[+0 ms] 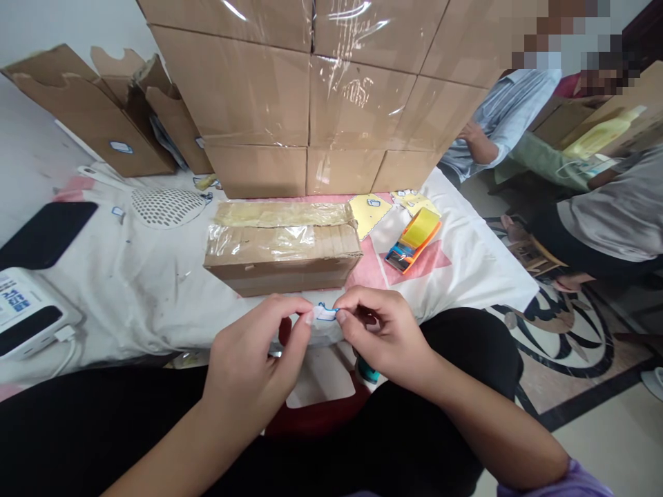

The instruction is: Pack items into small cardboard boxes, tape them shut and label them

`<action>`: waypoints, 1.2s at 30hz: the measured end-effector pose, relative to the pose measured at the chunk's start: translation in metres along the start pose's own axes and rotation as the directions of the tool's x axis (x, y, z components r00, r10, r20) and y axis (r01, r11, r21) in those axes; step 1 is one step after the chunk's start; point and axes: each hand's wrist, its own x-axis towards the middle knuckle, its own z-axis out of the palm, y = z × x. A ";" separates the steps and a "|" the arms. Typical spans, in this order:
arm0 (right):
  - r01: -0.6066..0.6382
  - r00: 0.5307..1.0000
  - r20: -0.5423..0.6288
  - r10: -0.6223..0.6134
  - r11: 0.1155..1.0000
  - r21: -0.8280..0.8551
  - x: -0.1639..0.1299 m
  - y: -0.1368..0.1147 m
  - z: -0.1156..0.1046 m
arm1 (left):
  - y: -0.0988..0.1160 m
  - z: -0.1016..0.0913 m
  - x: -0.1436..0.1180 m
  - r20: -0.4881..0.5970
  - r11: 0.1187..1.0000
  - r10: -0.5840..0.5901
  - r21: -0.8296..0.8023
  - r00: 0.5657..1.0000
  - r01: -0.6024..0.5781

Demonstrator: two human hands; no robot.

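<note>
Both hands, left hand (248, 359) and right hand (386, 338), pinch a small white sticker (324, 314) between fingertips, just in front of the taped cardboard box (282, 248).

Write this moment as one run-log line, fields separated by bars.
left hand: pinches small sticker | right hand: pinches same sticker | ahead: taped box on white cloth | right of box: tape dispenser

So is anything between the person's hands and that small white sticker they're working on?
Nothing visible. The left hand and right hand both pinch the small sticker directly between their fingertips, in front of the taped box.
</note>
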 end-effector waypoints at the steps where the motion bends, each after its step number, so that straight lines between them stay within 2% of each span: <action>1: -0.010 1.000 -0.001 0.010 1.000 0.008 0.000 0.000 0.000 | 0.000 0.000 0.000 -0.005 1.000 -0.012 0.003 1.000 0.012; 19: -0.081 0.997 -0.010 0.081 0.994 0.068 0.002 -0.003 -0.002 | -0.002 0.000 0.001 -0.052 0.991 -0.133 0.014 0.990 0.134; 22: -0.068 0.994 -0.082 0.069 0.998 0.017 0.005 -0.004 -0.010 | -0.001 -0.001 0.002 -0.049 0.990 -0.140 0.009 0.989 0.141; 25: -0.052 0.970 -0.240 0.032 0.996 -0.076 0.015 0.002 -0.028 | 0.000 0.000 0.003 -0.054 0.992 -0.128 -0.011 0.990 0.127; 28: -0.076 0.919 -0.395 0.012 0.986 -0.147 0.040 0.018 -0.052 | -0.001 0.000 0.004 -0.041 0.993 -0.109 -0.056 0.993 0.107; 29: -0.093 0.905 -0.425 0.008 0.980 -0.178 0.053 0.024 -0.060 | -0.001 -0.001 0.005 -0.033 0.992 -0.107 -0.070 0.994 0.104; 31: -0.203 0.897 -0.438 0.062 0.937 -0.283 0.087 0.039 -0.073 | -0.001 -0.001 0.006 -0.023 0.991 -0.103 -0.091 0.994 0.100; 33: -0.400 0.882 -0.418 0.216 0.812 -0.425 0.124 0.054 -0.079 | -0.001 -0.003 0.005 -0.014 0.990 -0.099 -0.101 0.995 0.097; 36: -0.562 0.826 -0.401 0.397 0.637 -0.527 0.168 0.074 -0.076 | -0.001 -0.007 0.002 -0.013 0.991 -0.081 -0.111 0.997 0.079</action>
